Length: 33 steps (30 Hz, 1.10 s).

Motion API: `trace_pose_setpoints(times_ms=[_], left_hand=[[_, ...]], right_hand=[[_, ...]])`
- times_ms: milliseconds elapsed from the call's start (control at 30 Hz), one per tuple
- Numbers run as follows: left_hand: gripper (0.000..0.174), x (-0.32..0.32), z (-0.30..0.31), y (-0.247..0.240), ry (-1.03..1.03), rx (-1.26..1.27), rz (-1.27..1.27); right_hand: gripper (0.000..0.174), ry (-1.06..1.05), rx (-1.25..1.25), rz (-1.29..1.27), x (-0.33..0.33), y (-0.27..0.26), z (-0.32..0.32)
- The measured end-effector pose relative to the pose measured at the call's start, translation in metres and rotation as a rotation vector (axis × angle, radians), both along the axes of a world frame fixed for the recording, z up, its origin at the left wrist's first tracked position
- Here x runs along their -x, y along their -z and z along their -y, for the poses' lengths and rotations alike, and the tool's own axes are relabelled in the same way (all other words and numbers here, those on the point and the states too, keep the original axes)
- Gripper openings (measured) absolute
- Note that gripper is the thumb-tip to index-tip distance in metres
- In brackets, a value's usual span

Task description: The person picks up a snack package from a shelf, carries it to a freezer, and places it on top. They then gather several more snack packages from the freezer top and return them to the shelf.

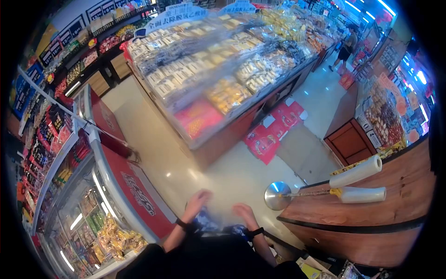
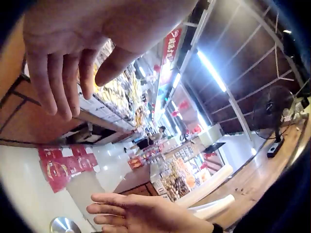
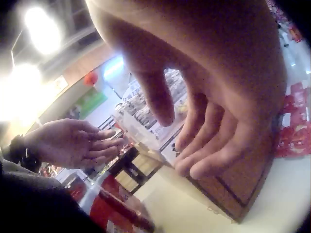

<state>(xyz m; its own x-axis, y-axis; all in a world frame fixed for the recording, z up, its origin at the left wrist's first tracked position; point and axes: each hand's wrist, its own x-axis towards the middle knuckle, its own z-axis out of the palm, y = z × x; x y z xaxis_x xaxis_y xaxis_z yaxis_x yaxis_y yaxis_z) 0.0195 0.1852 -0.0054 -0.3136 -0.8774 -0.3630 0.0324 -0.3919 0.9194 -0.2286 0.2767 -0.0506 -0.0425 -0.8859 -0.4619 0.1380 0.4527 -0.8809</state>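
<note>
Both hands are raised in front of the body, apart from each other and holding nothing. The left hand point(image 1: 198, 205) is at the lower middle of the head view, its fingers pointing inward; it fills the top of the left wrist view point(image 2: 87, 39) with fingers relaxed. To its right is the right hand point(image 1: 245, 215), slightly blurred, with a dark band on its wrist. In the right wrist view the right hand point(image 3: 209, 82) shows loosely bent fingers, and the left hand point(image 3: 73, 143) appears beyond it with fingers extended.
A large display point(image 1: 204, 60) of packaged food stands ahead. Left is a glass-topped freezer point(image 1: 88, 223). At the right, a wooden counter point(image 1: 362, 218) carries plastic bag rolls point(image 1: 362, 194), near a round metal disc point(image 1: 278, 195). Flattened red cardboard point(image 1: 274, 130) lies on the floor; a person point(image 1: 347, 46) is farther off.
</note>
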Motion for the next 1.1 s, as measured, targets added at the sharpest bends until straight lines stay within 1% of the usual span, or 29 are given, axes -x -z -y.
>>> trace_pose_setpoints(times_ms=[33, 67, 100, 167, 200, 300, 400, 500, 533, 600, 633, 700, 733, 800, 833, 867, 967, 1067, 1100], left_hand=[[0.026, 0.006, 0.009, 0.003, 0.045, 0.016, 0.035], [0.022, 0.016, 0.021, -0.006, 0.087, -0.008, 0.049], [0.022, 0.025, 0.031, 0.0, 0.074, -0.02, 0.031], [0.023, 0.046, 0.058, 0.012, 0.042, -0.032, -0.014], [0.025, 0.053, 0.071, 0.016, 0.06, 0.035, 0.011], [0.026, 0.078, 0.115, 0.021, 0.039, -0.068, -0.011], [0.027, 0.104, 0.174, 0.038, 0.087, 0.017, 0.085], [0.024, 0.13, 0.234, 0.034, 0.146, 0.197, 0.253], [0.024, 0.137, 0.255, 0.03, 0.148, 0.232, 0.238], [0.025, 0.151, 0.283, 0.016, 0.164, 0.283, 0.211], [0.025, 0.157, 0.29, 0.016, 0.151, 0.256, 0.17], [0.025, 0.166, 0.315, 0.021, 0.11, 0.23, 0.098], [0.023, 0.171, 0.321, 0.022, 0.016, 0.258, 0.049], [0.022, 0.172, 0.328, 0.021, -0.008, 0.272, 0.038], [0.021, 0.173, 0.332, 0.02, -0.024, 0.278, 0.03], [0.021, 0.172, 0.334, 0.006, -0.035, 0.23, 0.008], [0.022, 0.174, 0.35, 0.01, -0.078, 0.193, 0.087], [0.022, 0.17, 0.371, 0.005, -0.116, 0.158, 0.102], [0.022, 0.169, 0.378, 0.013, -0.139, 0.182, 0.103]], right_hand=[[0.021, -0.005, 0.017, -0.042, 0.006, 0.004, -0.002], [0.021, -0.011, 0.041, -0.083, 0.013, 0.008, 0.001], [0.021, -0.019, 0.078, -0.127, 0.021, 0.012, 0.012], [0.021, 0.043, -0.066, 0.0, 0.034, 0.016, 0.032], [0.022, 0.075, -0.142, 0.062, 0.039, 0.018, 0.042], [0.023, 0.051, -0.085, 0.043, 0.059, 0.023, 0.078], [0.024, 0.047, 0.028, -0.041, 0.084, 0.016, 0.127], [0.024, -0.048, 0.176, -0.263, 0.11, 0.014, 0.184], [0.024, 0.128, -0.032, 0.126, 0.119, 0.01, 0.208], [0.024, -0.024, 0.062, -0.19, 0.141, 0.014, 0.25], [0.024, -0.104, 0.105, -0.345, 0.152, 0.018, 0.261], [0.024, -0.136, 0.168, -0.369, 0.169, 0.017, 0.291], [0.024, -0.166, 0.193, -0.374, 0.174, 0.016, 0.306], [0.024, -0.237, 0.23, -0.385, 0.184, 0.01, 0.336], [0.024, -0.228, 0.208, -0.363, 0.186, 0.008, 0.349], [0.024, -0.218, 0.185, -0.341, 0.189, 0.008, 0.362], [0.023, -0.283, 0.215, -0.307, 0.195, 0.01, 0.413], [0.021, -0.22, 0.109, -0.065, 0.192, 0.006, 0.466], [0.021, -0.242, 0.11, -0.076, 0.191, 0.008, 0.485]])
